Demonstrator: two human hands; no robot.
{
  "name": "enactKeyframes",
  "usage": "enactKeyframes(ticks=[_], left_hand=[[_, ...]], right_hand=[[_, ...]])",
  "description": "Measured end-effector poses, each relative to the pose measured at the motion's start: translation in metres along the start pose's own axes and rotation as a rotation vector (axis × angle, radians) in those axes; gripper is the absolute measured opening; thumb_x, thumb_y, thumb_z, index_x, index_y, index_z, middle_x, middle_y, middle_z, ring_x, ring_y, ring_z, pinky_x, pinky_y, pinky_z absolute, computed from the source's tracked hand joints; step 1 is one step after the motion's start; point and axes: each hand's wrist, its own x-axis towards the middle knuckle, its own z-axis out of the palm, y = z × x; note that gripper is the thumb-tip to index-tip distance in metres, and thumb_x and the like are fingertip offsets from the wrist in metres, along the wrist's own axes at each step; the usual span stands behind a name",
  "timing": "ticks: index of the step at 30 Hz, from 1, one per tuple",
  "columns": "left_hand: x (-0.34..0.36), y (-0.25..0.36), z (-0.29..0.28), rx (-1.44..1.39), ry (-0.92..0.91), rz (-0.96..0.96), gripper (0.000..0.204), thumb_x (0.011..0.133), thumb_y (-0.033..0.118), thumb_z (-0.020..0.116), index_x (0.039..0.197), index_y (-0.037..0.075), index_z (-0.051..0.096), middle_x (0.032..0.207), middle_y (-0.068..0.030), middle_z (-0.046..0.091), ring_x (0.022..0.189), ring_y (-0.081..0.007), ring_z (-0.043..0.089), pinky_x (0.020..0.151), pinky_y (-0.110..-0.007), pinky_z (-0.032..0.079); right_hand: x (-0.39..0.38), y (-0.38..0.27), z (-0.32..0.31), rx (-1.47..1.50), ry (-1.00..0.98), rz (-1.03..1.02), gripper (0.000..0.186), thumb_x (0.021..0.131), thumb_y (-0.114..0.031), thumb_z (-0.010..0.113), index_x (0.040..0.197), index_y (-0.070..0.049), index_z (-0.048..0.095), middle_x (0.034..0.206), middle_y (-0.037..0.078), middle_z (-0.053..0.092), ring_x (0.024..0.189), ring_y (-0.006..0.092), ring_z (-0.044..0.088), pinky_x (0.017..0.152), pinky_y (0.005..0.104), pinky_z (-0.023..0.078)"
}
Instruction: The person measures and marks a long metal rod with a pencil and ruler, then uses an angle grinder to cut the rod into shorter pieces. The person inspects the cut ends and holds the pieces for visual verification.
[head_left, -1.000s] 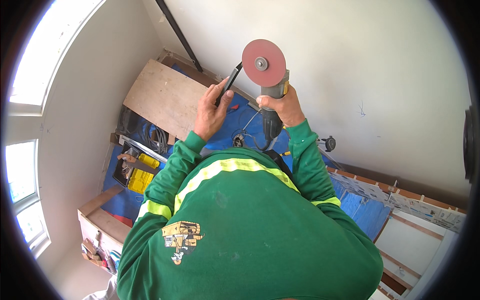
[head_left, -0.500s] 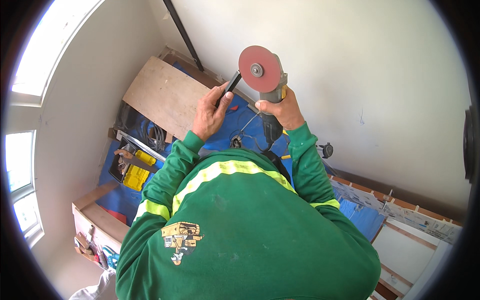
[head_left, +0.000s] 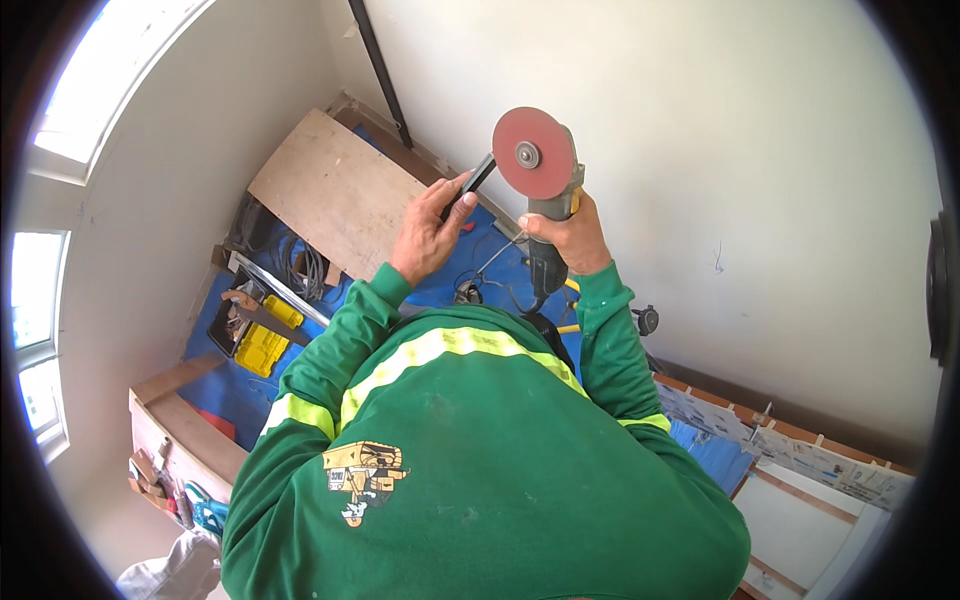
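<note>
Seen from above, a person in a green long-sleeved shirt [head_left: 520,460] with a bright yellow-green band [head_left: 460,341] across the chest holds something in each hand, arms stretched forward. The left hand [head_left: 430,232] grips a short black bar [head_left: 474,182], its fingers closed on one side and the thumb on the other. The bar slants up and to the right. The right hand [head_left: 574,236] is wrapped around the body of an angle grinder [head_left: 550,203], thumb across the front. The grinder stands upright, its black handle end downward, with a round red disc [head_left: 522,178] at the top, flat side toward the viewer. The bar's upper end is right by the disc's left edge; whether they touch, I cannot tell.

Below and behind the hands, a blue sheet [head_left: 420,292] covers the floor. On the left, a large wooden board [head_left: 335,190] lies at an angle, near coiled grey cable [head_left: 315,268]. Nearer the person is a black toolbox with yellow parts [head_left: 260,348], with a saw [head_left: 268,319] lying across it. A long dark pole [head_left: 381,75] stands near the corner, against a pale wall [head_left: 760,150]. Bright windows [head_left: 38,290] are at far left.
</note>
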Motion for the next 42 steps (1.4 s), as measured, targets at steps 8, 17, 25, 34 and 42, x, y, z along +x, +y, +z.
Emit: enactKeyframes(ticks=[8, 17, 25, 34, 42], left_hand=[[0.000, 0.003, -0.002, -0.025, -0.006, -0.006, 0.051, 0.115, 0.035, 0.064, 0.155, 0.003, 0.064, 0.101, -0.0082, 0.058, 0.084, -0.0146, 0.065, 0.070, -0.032, 0.066], [-0.001, 0.003, -0.003, -0.031, -0.014, -0.019, 0.051, 0.116, 0.036, 0.063, 0.155, 0.003, 0.064, 0.100, -0.0084, 0.059, 0.081, -0.0147, 0.064, 0.070, -0.032, 0.065], [0.000, -0.001, -0.001, -0.065, -0.020, -0.045, 0.048, 0.117, 0.033, 0.062, 0.153, 0.003, 0.066, 0.090, -0.0082, 0.058, 0.079, -0.0155, 0.060, 0.070, -0.035, 0.054], [0.002, -0.006, 0.000, -0.031, -0.013, -0.060, 0.048, 0.116, 0.035, 0.062, 0.152, 0.003, 0.067, 0.087, -0.0079, 0.058, 0.076, -0.0168, 0.056, 0.069, -0.037, 0.048], [0.004, -0.006, -0.002, -0.084, -0.027, -0.060, 0.049, 0.117, 0.036, 0.062, 0.151, 0.001, 0.067, 0.088, -0.0069, 0.058, 0.078, -0.0150, 0.058, 0.069, -0.034, 0.052]], right_hand=[[0.000, 0.004, 0.001, 0.024, 0.012, 0.022, 0.046, 0.082, -0.015, 0.091, 0.119, 0.001, 0.069, 0.098, 0.007, 0.075, 0.086, 0.0150, 0.072, 0.079, 0.0318, 0.059], [0.000, 0.000, 0.002, 0.044, 0.003, 0.026, 0.045, 0.082, -0.015, 0.090, 0.118, 0.001, 0.069, 0.097, 0.005, 0.074, 0.086, 0.0148, 0.071, 0.079, 0.0317, 0.059], [0.003, 0.000, 0.003, 0.074, 0.006, -0.014, 0.047, 0.082, -0.015, 0.091, 0.120, 0.000, 0.068, 0.097, 0.005, 0.073, 0.086, 0.0141, 0.070, 0.079, 0.0312, 0.058], [0.005, 0.005, 0.001, 0.055, -0.014, 0.005, 0.046, 0.082, -0.014, 0.091, 0.120, 0.000, 0.068, 0.097, 0.005, 0.074, 0.086, 0.0142, 0.071, 0.079, 0.0309, 0.059], [0.007, 0.006, 0.001, 0.034, -0.002, 0.018, 0.046, 0.081, -0.015, 0.091, 0.118, 0.001, 0.069, 0.096, 0.006, 0.074, 0.084, 0.0151, 0.072, 0.077, 0.0313, 0.059]])
